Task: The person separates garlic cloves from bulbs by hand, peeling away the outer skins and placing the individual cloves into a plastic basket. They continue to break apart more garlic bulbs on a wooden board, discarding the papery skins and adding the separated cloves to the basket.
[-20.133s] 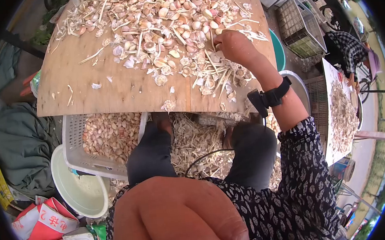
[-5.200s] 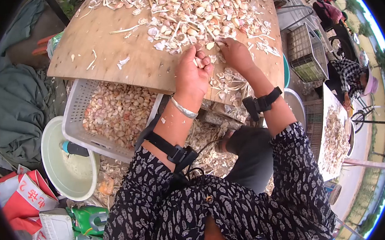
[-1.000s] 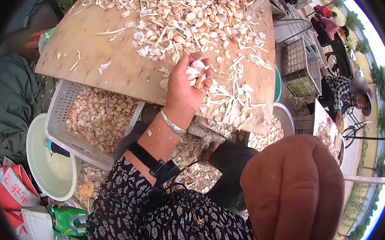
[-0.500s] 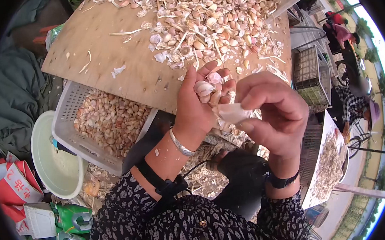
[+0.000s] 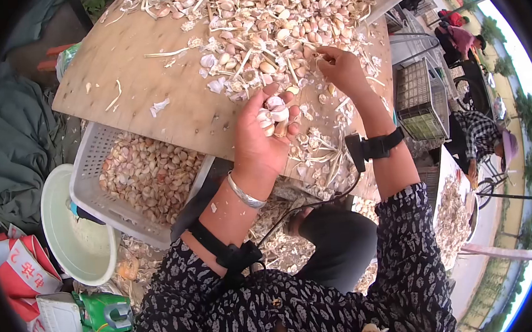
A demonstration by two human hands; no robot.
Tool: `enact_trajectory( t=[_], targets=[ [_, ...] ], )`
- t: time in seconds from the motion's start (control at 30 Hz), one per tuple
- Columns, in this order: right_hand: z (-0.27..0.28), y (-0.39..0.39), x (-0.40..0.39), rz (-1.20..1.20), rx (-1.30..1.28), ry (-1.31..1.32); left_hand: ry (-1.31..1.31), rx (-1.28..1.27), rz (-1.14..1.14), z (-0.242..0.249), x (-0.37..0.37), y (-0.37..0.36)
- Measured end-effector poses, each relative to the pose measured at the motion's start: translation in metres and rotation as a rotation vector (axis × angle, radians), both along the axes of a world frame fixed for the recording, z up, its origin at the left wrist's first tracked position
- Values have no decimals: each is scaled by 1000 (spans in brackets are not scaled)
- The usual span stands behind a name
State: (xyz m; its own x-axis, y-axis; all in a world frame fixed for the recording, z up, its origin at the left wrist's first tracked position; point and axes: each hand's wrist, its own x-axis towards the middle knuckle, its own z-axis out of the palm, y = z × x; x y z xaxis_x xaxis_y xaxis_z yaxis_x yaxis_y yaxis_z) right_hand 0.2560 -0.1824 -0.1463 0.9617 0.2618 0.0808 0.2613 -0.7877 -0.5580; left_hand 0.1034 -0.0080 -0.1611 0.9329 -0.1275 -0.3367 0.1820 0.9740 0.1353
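Several garlic cloves (image 5: 273, 115) rest in my left hand (image 5: 258, 139), palm up with the fingers curled round them, above the front edge of the wooden board (image 5: 169, 105). My right hand (image 5: 341, 69) reaches over the board to the large pile of garlic cloves (image 5: 269, 33). Its thumb and index finger are bent close together at the pile's near right side; whether anything is between them is too small to tell. Loose skins and dry stalks lie around the pile.
A grey crate (image 5: 117, 204) of cloves stands below the board's left edge, beside a pale green basin (image 5: 77, 241). Green containers (image 5: 106, 313) lie at lower left. Stacked crates (image 5: 421, 103) stand at right, with people (image 5: 476, 133) beyond.
My right hand has moved forward from beside my left hand to the pile, and the pale piece it pinched is no longer seen there. My left hand still holds cloves.
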Motion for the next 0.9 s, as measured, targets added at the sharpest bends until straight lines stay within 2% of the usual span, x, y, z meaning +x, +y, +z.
enact_trajectory(
  t=[0.03,0.1,0.13,0.17,0.23,0.3,0.37,0.43,0.47,0.5,0.6,0.8,0.9],
  targets=[
    [6,-6,-9,-10,-6,-8,11,10,-1,0,0,0],
    [18,-20,-32,-96,788,391,13,6,-15,1,-1,-2],
    [22,-24,-44,-93,943,412,18,-6,-14,2,-1,-2],
    [26,-27,-55,-103,943,407,26,-15,-11,1,-1,-3],
    [36,-30,-74,-34,1239,450,24,-20,-25,0,0,-5],
    [58,-19,-103,-13,1316,453,18,-5,-12,0,0,-7],
    [79,-5,-133,140,1534,575,-15,1,-23,1,0,-9],
    [110,16,-164,497,1550,674,41,38,-2,5,0,-14],
    [124,30,-184,627,1595,738,-135,158,51,5,-4,-19],
    [132,43,-199,761,1639,798,180,80,25,25,-6,-22],
    [133,60,-205,887,1798,805,2,24,-43,4,0,-25],
    [146,108,-239,1140,2120,739,15,-2,-56,-1,0,-38],
    [151,141,-241,1345,2324,756,-24,-2,-48,-1,-1,-28]
  ],
)
